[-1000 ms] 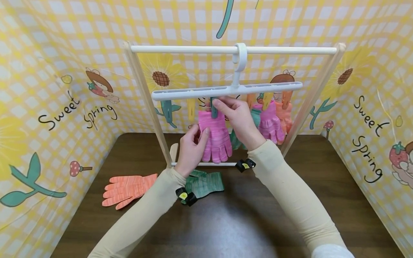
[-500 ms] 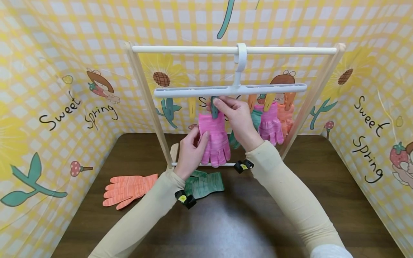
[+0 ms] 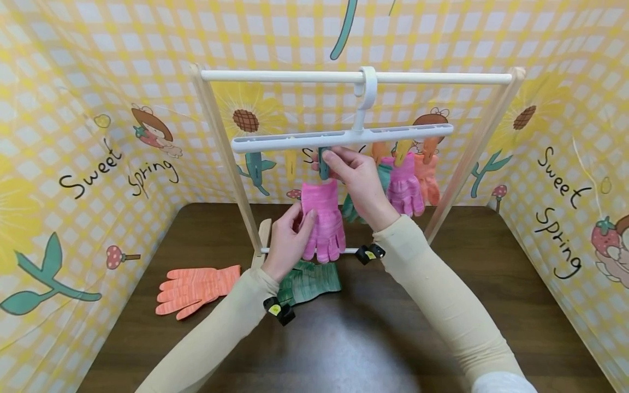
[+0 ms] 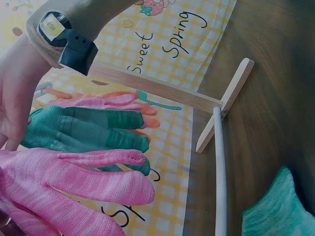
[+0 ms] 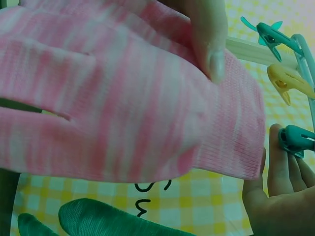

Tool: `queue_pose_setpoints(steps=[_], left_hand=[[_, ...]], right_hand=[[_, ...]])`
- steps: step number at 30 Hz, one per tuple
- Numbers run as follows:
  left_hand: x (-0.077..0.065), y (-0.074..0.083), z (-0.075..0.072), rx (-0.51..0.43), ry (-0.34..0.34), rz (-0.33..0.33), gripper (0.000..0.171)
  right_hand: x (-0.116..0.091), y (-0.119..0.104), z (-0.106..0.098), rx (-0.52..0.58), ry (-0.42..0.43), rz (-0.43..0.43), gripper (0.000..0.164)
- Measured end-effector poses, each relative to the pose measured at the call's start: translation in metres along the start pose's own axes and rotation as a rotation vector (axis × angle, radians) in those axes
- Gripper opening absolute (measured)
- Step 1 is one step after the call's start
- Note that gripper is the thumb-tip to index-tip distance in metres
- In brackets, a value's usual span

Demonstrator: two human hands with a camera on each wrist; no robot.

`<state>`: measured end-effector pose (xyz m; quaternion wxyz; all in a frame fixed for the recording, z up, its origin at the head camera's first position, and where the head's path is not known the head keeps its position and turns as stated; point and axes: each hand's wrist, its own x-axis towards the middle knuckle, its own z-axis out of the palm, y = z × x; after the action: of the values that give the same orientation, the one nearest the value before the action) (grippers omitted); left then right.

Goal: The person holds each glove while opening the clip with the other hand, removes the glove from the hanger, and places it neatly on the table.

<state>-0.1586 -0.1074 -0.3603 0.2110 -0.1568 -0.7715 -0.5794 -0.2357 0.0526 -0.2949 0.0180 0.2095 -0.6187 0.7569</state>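
My left hand (image 3: pixel 289 237) pinches a pink glove (image 3: pixel 324 221) by its side, and the glove's fingers point down. In the right wrist view the left thumb lies across the glove (image 5: pixel 123 108) near its cuff. Just above the cuff, my right hand (image 3: pixel 361 180) pinches a dark green clothespin (image 3: pixel 323 164) hanging from the white hanger (image 3: pixel 295 143). A small gap separates this clothespin (image 5: pixel 297 140) from the cuff. In the left wrist view, the pink glove (image 4: pixel 88 182) hangs in front of a green glove (image 4: pixel 88 128).
The hanger hooks over the rod of a wooden rack (image 3: pixel 275 76). Green, pink (image 3: pixel 405 188) and orange (image 3: pixel 427 177) gloves hang at its right; another green (image 3: pixel 254 169) and a yellow clothespin (image 3: pixel 291 164) hang at left. An orange glove (image 3: pixel 199 289) and a green glove (image 3: pixel 312 283) lie on the table.
My left hand has drawn the pink glove slightly downward; its cuff, overlapped by the green clothespin earlier, is now below it. The hanger has swung a little. My right hand stays at the clothespin.
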Motion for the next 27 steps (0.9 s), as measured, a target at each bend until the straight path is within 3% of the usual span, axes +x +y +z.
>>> queue_pose_setpoints(steps=[10, 18, 27], left_hand=[[-0.006, -0.008, -0.004, 0.015, -0.004, -0.021, 0.022], [-0.009, -0.012, -0.006, 0.028, -0.01, -0.034, 0.022], [-0.011, -0.05, -0.003, 0.078, -0.001, -0.043, 0.029]], right_hand=[[0.002, 0.003, 0.001, 0.051, -0.032, -0.013, 0.025], [-0.002, 0.004, 0.0, 0.076, -0.047, -0.019, 0.026], [-0.012, 0.007, -0.011, -0.023, -0.032, 0.025, 0.04]])
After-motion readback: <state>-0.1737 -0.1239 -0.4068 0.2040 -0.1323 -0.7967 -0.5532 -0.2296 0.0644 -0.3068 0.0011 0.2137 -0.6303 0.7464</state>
